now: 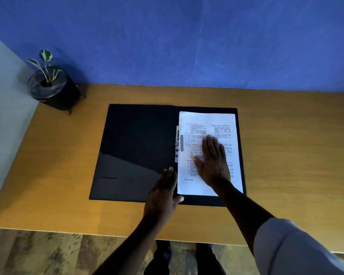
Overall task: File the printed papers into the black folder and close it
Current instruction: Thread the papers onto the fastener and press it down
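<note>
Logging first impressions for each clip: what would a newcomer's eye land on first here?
Most likely the white printed papers on the right half of the open black folder, mid-desk, with the right hand pressed flat on them. The left hand rests open at the folder's near edge by the spine. A potted plant stands at the desk's far left corner.

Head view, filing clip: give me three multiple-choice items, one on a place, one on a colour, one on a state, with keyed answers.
1. Where do the printed papers lie?
A. on the folder's right half
B. on the bare table
C. beside the plant

2. What colour is the wall behind the table?
A. green
B. blue
C. white

3. What state is the black folder in?
A. closed
B. standing upright
C. open flat

Answers: 1 A, the right hand rests flat on them there; 2 B, blue fills the background; 3 C, both halves are spread, left hand at the spine.
</note>
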Demonstrator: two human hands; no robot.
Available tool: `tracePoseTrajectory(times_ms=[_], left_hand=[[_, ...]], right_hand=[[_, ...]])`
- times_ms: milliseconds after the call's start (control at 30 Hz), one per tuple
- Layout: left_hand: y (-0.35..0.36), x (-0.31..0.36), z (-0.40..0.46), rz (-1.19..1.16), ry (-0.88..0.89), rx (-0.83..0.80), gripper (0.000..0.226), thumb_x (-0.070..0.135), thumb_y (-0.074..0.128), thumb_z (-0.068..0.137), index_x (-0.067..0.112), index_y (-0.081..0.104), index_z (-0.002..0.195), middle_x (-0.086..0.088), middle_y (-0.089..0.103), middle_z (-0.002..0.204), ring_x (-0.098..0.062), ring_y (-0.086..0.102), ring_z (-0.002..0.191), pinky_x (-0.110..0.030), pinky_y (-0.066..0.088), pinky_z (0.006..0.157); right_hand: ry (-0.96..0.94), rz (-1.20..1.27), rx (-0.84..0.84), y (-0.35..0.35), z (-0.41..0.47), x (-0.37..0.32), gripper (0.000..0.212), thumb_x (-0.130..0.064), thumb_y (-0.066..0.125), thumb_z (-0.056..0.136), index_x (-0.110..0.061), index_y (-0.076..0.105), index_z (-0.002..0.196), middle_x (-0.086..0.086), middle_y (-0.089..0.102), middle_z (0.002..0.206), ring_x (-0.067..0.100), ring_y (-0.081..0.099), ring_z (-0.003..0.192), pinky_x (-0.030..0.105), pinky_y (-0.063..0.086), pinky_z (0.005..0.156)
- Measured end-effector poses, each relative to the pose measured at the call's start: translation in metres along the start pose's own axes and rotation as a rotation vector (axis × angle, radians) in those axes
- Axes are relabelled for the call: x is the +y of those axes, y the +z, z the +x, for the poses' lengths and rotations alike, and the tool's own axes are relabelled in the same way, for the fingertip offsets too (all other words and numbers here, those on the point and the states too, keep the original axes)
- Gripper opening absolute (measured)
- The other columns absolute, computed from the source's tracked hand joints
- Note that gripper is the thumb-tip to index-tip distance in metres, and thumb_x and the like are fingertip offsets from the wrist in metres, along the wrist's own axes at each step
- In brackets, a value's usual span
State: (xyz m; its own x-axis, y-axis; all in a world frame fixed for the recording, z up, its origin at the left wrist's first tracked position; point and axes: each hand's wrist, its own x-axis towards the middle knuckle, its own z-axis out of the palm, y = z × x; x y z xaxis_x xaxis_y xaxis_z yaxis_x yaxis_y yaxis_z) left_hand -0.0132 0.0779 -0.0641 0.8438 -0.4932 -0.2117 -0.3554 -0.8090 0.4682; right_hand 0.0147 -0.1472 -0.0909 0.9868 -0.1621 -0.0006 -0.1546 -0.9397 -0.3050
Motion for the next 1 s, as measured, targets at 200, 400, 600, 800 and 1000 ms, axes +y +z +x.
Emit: tracePoseTrajectory(times_ms=[200, 400, 600, 800, 1000], left_hand=[[-0.006, -0.008, -0.005, -0.076, 0.012, -0.005, 0.090, 0.047, 0.069, 0.088, 0.015, 0.022, 0.157, 0.008, 0.007, 0.162, -0.008, 0.006, 0.151, -0.026, 0.020, 0.122], [-0.025, -0.009, 0.017, -0.178, 0.032, 0.196, 0.053, 0.031, 0.047, 0.103, 0.015, 0.038, 0.152, 0.001, 0.035, 0.159, -0.017, 0.040, 0.144, -0.036, 0.044, 0.111], [-0.064, -0.005, 0.114, -0.136, -0.115, 0.145, 0.057, 0.018, 0.047, 0.099, 0.018, 0.032, 0.154, -0.012, 0.045, 0.149, -0.032, 0.054, 0.127, -0.042, 0.051, 0.097], [-0.082, -0.008, 0.167, -0.053, -0.138, -0.034, 0.058, 0.014, 0.046, 0.098, 0.022, 0.034, 0.153, -0.015, 0.042, 0.150, -0.038, 0.053, 0.128, -0.041, 0.046, 0.102], [-0.090, -0.004, 0.174, -0.104, -0.070, -0.036, 0.048, 0.008, 0.046, 0.096, 0.025, 0.052, 0.140, -0.013, 0.060, 0.132, -0.033, 0.061, 0.116, -0.040, 0.052, 0.095]], right_hand=[[-0.012, -0.037, 0.028, 0.006, 0.001, -0.003, 0.075, -0.048, 0.037, 0.102, -0.003, 0.018, 0.158, 0.016, 0.012, 0.168, 0.030, 0.006, 0.156, 0.046, 0.011, 0.127], [-0.017, -0.059, 0.040, 0.009, 0.000, -0.003, 0.076, -0.054, 0.030, 0.103, -0.003, 0.017, 0.159, 0.016, 0.011, 0.168, 0.029, 0.005, 0.156, 0.047, 0.013, 0.126], [-0.009, -0.083, 0.037, 0.014, 0.001, -0.001, 0.075, -0.054, 0.030, 0.104, -0.006, 0.013, 0.159, 0.015, 0.009, 0.168, 0.027, 0.002, 0.157, 0.047, 0.013, 0.126], [-0.018, -0.070, 0.052, 0.015, 0.001, -0.001, 0.075, -0.052, 0.031, 0.104, -0.005, 0.015, 0.159, 0.015, 0.010, 0.168, 0.028, 0.004, 0.157, 0.048, 0.015, 0.126], [-0.017, -0.074, 0.050, 0.013, 0.001, -0.003, 0.075, -0.053, 0.029, 0.104, -0.004, 0.016, 0.159, 0.016, 0.011, 0.168, 0.028, 0.004, 0.156, 0.046, 0.012, 0.127]])
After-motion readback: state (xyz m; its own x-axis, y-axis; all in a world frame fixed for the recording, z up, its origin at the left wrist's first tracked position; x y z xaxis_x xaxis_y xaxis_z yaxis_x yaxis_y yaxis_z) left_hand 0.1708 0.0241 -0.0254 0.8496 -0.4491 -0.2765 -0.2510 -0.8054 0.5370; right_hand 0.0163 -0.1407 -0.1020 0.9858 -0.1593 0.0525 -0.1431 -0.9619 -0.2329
